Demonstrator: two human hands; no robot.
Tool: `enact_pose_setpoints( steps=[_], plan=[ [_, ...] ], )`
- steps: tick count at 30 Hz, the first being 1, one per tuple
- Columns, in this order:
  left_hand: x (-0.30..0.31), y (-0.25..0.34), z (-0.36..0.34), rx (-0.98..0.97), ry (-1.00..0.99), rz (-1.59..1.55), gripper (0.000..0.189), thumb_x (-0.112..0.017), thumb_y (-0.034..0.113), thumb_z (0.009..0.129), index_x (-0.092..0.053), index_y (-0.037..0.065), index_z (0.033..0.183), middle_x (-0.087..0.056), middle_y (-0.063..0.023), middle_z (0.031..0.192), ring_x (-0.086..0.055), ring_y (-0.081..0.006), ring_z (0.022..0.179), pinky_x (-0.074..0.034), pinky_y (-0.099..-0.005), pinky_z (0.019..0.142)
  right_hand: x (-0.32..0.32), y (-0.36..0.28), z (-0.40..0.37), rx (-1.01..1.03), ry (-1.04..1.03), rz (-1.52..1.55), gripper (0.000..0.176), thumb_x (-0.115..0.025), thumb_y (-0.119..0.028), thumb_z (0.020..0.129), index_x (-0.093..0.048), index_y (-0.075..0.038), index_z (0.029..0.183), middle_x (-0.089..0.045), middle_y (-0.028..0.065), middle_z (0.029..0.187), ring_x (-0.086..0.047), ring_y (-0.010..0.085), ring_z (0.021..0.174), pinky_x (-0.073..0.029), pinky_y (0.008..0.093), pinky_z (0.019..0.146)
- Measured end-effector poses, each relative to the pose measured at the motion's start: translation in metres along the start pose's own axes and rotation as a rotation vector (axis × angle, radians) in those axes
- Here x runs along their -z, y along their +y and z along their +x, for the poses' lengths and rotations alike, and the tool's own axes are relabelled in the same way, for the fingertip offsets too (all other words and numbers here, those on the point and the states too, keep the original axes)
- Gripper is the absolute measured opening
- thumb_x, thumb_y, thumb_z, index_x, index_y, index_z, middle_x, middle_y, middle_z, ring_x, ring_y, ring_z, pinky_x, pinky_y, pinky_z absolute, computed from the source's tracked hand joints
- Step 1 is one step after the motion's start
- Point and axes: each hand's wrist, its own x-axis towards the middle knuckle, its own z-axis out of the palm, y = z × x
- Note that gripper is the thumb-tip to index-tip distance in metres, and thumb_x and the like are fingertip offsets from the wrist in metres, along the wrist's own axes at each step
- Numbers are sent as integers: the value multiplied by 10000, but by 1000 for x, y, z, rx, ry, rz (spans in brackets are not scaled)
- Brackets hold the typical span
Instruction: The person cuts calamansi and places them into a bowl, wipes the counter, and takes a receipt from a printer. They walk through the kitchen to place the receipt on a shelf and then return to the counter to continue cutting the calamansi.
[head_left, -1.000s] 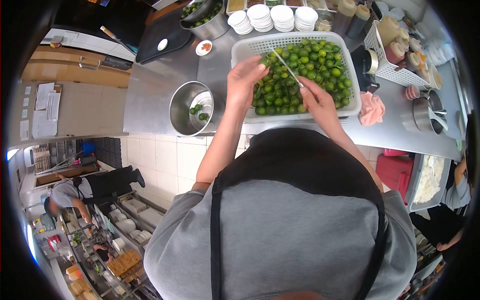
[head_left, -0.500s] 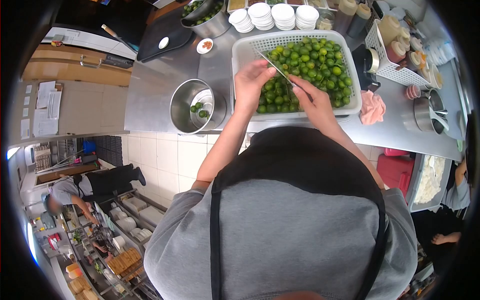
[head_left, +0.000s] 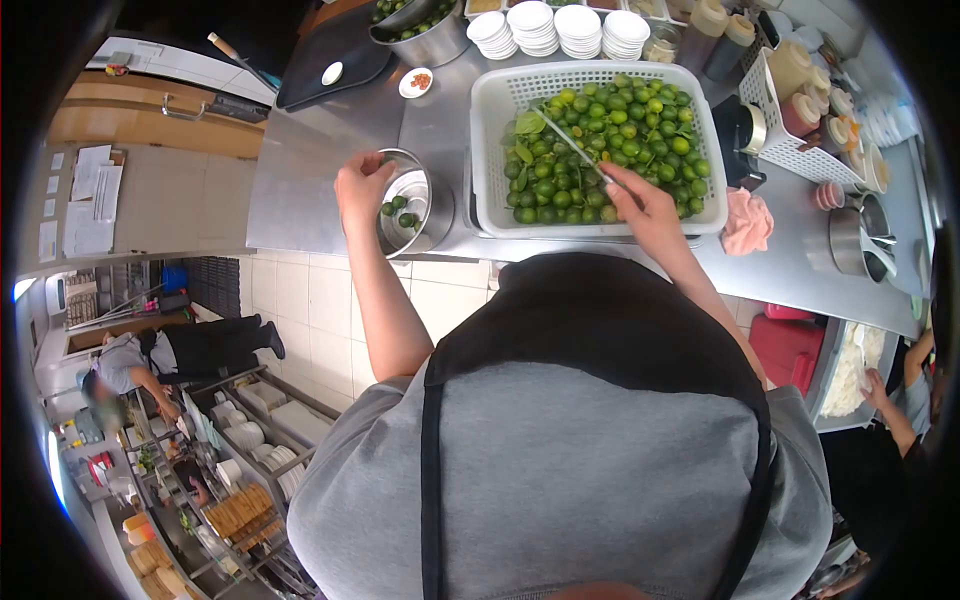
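Observation:
My left hand (head_left: 362, 192) is over the left rim of a steel pot (head_left: 428, 222), its fingers closed together; whatever they may hold is hidden. Several small green limes (head_left: 400, 210) lie at the bottom of that pot. My right hand (head_left: 641, 202) grips a knife (head_left: 570, 142), whose blade points up and left above a white perforated basket (head_left: 484, 150). Many green limes (head_left: 590, 170) fill most of the basket, with some leaves (head_left: 528, 123) among them on the left.
White saucer stacks (head_left: 577, 30) stand behind the basket. Bottles in a white crate (head_left: 810, 160), a pink cloth (head_left: 747, 221) and steel pots (head_left: 848, 240) are on the right. A black tray (head_left: 345, 75) lies back left. Co-workers (head_left: 190, 350) appear at both sides.
My left hand has moved left from beside the knife to the steel pot. My right hand has shifted slightly right and down with the knife, and more leaves show in the basket.

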Motion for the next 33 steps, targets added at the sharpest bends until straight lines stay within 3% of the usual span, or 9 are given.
enact_pose_setpoints(
  steps=[2, 9, 15, 18, 20, 24, 26, 29, 33],
  plan=[
    [10, 1, -3, -105, 44, 651, 262, -694, 129, 701, -648, 20, 936, -650, -136, 867, -620, -246, 837, -472, -328, 777, 2, 3, 5, -40, 16, -10, 304, -540, -221, 884, -567, -88, 1157, -641, 51, 860, -516, 101, 679, -430, 233, 655],
    [-131, 26, 10, -708, -181, 824, 89, -554, 68, 751, -635, 47, 781, -640, -125, 804, -571, -293, 859, -454, -393, 759, -1, 4, 7, 25, 52, 4, 303, -549, -216, 877, -566, -93, 1153, -594, 22, 733, -422, 72, 577, -362, 226, 537],
    [-193, -3, 30, -734, -359, 1209, 172, -526, 57, 746, -585, 75, 907, -634, -128, 809, -549, -307, 921, -448, -388, 767, 7, 3, 3, 13, 88, 14, 298, -559, -218, 872, -569, -83, 1137, -540, 12, 671, -408, 68, 566, -347, 218, 527],
    [-187, -1, 35, -759, -281, 1102, 262, -572, 43, 720, -549, 60, 980, -627, -112, 816, -539, -290, 956, -453, -401, 755, 10, -1, 2, -27, 123, 13, 300, -559, -219, 873, -568, -78, 1137, -526, 3, 659, -404, 65, 568, -343, 218, 525],
    [-152, 42, 16, -522, -397, 656, 322, -630, 26, 701, -535, 39, 1008, -618, -98, 852, -572, -251, 896, -470, -370, 732, 10, -1, 3, -20, 123, 35, 297, -560, -218, 873, -569, -75, 1134, -507, -10, 646, -403, 59, 568, -338, 215, 521],
    [-124, 41, 4, -324, -505, 224, 365, -665, 28, 713, -519, 20, 1048, -608, -98, 885, -601, -216, 850, -483, -316, 723, 5, -5, 4, -19, 116, 35, 291, -558, -209, 876, -567, -74, 1133, -504, -17, 648, -401, 55, 569, -337, 213, 519],
    [-112, 51, -16, -23, -550, -531, 302, -626, 30, 775, -524, 6, 1059, -599, -91, 883, -617, -196, 827, -494, -276, 738, 0, -5, 6, 4, 102, 121, 290, -558, -198, 876, -564, -68, 1136, -498, -26, 641, -400, 52, 570, -333, 211, 517],
    [-102, 55, -30, 124, -582, -836, 273, -601, 6, 793, -530, 1, 1056, -583, -99, 923, -605, -208, 903, -501, -299, 774, -5, -13, 6, -12, 51, 113, 300, -550, -188, 881, -555, -62, 1153, -536, -18, 701, -406, 54, 581, -348, 208, 531],
    [-108, 50, -39, 105, -544, -956, 257, -579, 0, 811, -536, 6, 1064, -574, -88, 964, -599, -203, 900, -501, -318, 803, -12, -26, 2, 50, 33, 134, 307, -539, -185, 889, -544, -63, 1171, -575, -11, 795, -412, 55, 599, -367, 203, 558]
  ],
)
